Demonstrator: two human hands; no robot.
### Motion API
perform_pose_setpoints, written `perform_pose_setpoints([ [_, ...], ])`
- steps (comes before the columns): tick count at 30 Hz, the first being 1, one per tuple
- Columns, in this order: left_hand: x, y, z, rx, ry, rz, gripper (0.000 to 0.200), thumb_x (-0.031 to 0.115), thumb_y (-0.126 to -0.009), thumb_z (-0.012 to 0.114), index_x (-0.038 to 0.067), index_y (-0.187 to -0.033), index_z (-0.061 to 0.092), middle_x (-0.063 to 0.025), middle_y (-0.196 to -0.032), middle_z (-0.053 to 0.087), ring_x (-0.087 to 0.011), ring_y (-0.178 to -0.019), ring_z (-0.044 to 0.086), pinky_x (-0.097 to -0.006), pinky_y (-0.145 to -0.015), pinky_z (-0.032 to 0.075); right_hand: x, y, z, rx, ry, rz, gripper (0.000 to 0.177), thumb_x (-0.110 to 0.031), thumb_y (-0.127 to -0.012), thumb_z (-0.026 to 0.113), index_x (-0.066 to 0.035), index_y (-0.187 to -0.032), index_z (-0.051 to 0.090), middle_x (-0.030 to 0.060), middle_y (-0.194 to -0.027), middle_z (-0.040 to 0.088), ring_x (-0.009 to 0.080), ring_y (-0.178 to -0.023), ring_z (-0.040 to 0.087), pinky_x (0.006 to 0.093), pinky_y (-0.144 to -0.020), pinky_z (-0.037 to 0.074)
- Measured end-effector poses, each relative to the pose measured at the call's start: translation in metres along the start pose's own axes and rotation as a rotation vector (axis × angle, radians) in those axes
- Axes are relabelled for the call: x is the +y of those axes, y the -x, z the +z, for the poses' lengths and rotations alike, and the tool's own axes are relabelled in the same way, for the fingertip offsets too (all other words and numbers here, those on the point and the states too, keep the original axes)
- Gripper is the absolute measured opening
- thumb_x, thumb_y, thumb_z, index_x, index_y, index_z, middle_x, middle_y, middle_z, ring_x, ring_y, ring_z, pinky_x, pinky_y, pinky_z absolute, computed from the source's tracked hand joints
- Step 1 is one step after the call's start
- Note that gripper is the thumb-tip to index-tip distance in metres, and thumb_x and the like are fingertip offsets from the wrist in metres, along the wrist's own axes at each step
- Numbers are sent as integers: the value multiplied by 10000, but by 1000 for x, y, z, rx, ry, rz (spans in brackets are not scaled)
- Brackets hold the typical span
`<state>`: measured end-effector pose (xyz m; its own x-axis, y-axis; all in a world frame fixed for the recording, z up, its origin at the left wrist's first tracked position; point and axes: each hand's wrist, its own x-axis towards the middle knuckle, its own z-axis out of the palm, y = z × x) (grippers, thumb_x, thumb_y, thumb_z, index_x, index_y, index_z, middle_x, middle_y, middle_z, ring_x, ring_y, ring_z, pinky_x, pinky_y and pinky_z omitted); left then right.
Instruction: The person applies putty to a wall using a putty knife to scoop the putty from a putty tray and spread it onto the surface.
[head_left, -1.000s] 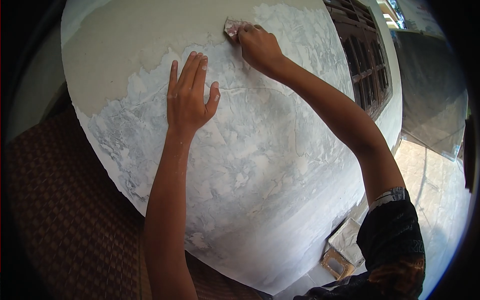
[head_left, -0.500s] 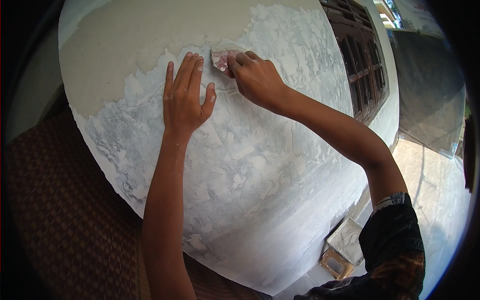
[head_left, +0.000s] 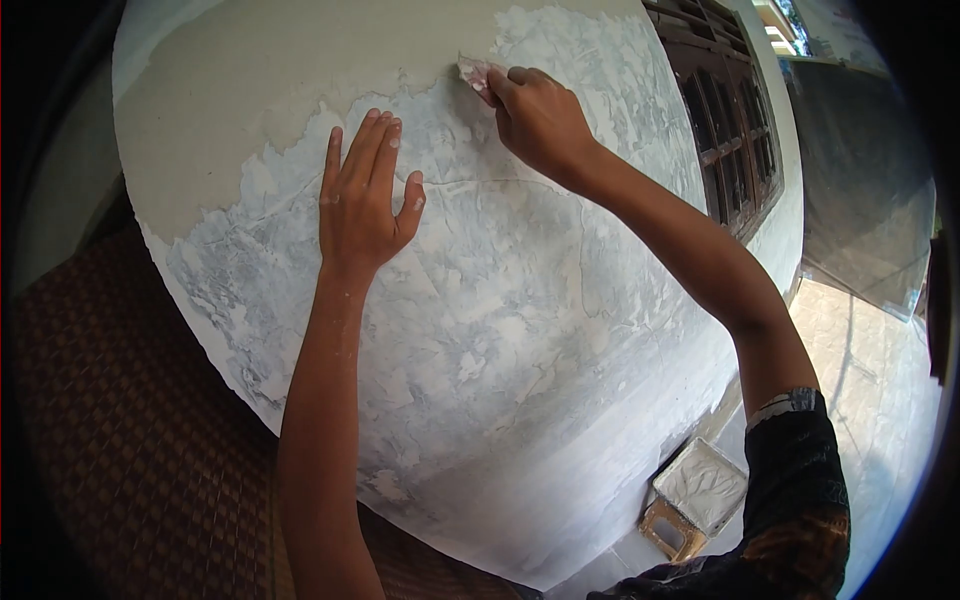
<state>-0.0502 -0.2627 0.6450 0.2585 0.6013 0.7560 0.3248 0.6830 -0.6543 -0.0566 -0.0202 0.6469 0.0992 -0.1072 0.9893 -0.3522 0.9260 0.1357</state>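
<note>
My left hand (head_left: 362, 200) rests flat against the wall (head_left: 480, 290), fingers stretched upward and thumb out, with white specks on the fingertips. Up and to its right, my right hand (head_left: 545, 118) is closed around a putty knife (head_left: 478, 77), whose pinkish blade is smeared with white filler. The blade meets the wall near the ragged border between the bare beige plaster (head_left: 300, 55) and the patchy white-grey coat. My right fingers hide the knife's handle.
A brown wooden window (head_left: 728, 140) is set in the wall to the right. Low on the right, a tray of white paste (head_left: 703, 486) sits by a worn wooden stool (head_left: 672, 530). A brown woven surface (head_left: 150, 430) fills the lower left. Dark sheeting (head_left: 865, 180) hangs far right.
My right hand has moved the putty knife up and to the right along the wall, away from my left hand. The left hand stays nearly in place, still flat.
</note>
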Motion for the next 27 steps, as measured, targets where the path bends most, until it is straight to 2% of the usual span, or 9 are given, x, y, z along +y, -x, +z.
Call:
perform_pose_setpoints([
  [2,0,0,1,-7,7,0,486,198,-886,535,-36,-1310,574,-173,-1375,574,-311,-1354,484,-551,-1167,271,26,-38,7,120,31,10,168,26,-809,581,-3,-939,684,184,-919,683,328,-876,661,449,-688,556],
  [5,-1,1,0,-1,-3,-8,489,196,-883,538,-34,-1313,572,-173,-1380,571,-312,-1356,482,-549,-1168,271,53,-56,26,119,79,-55,151,-17,-858,583,-3,-982,668,181,-873,670,350,-813,670,449,-666,555],
  [10,1,1,0,-9,-2,-12,494,194,-880,539,-29,-1320,570,-171,-1387,566,-310,-1359,480,-551,-1165,275,-6,19,12,-87,27,-92,181,54,-756,621,5,-908,708,185,-930,684,347,-907,676,435,-675,584],
  [12,0,-1,0,-3,-3,-14,497,192,-878,540,-27,-1324,566,-172,-1388,566,-310,-1359,480,-550,-1166,274,-19,3,-6,-114,-7,-56,179,37,-762,613,-6,-902,716,185,-920,685,351,-871,679,451,-677,574],
  [14,2,1,1,-15,9,-14,501,190,-877,542,-26,-1328,563,-173,-1388,565,-310,-1358,480,-549,-1168,272,-5,-31,-5,75,-30,8,183,15,-774,606,-23,-907,725,186,-905,685,350,-853,678,461,-670,562],
  [18,0,0,1,-10,5,-11,503,185,-876,542,-21,-1334,559,-173,-1391,561,-310,-1360,477,-541,-1173,266,22,-57,23,4,49,54,192,-15,-763,623,-41,-921,728,176,-895,689,349,-822,679,444,-632,553],
  [22,-3,5,-6,-29,21,-12,507,184,-875,543,-18,-1340,553,-168,-1406,549,-304,-1377,457,-530,-1181,254,-34,9,18,-50,124,-152,179,14,-765,630,-26,-916,718,185,-903,678,317,-878,684,393,-646,598],
  [24,-6,8,-11,-44,18,-7,515,183,-873,545,-17,-1347,547,-168,-1411,544,-302,-1382,451,-529,-1182,253,-54,10,1,-103,-11,-28,159,11,-764,631,-10,-897,715,193,-926,675,327,-898,675,420,-634,585],
  [27,-15,15,-19,-70,15,6,528,180,-870,546,-15,-1361,535,-167,-1419,538,-300,-1386,445,-528,-1183,252,-26,-37,4,91,4,46,118,-12,-800,623,-19,-875,713,185,-888,681,345,-857,672,463,-638,553],
])
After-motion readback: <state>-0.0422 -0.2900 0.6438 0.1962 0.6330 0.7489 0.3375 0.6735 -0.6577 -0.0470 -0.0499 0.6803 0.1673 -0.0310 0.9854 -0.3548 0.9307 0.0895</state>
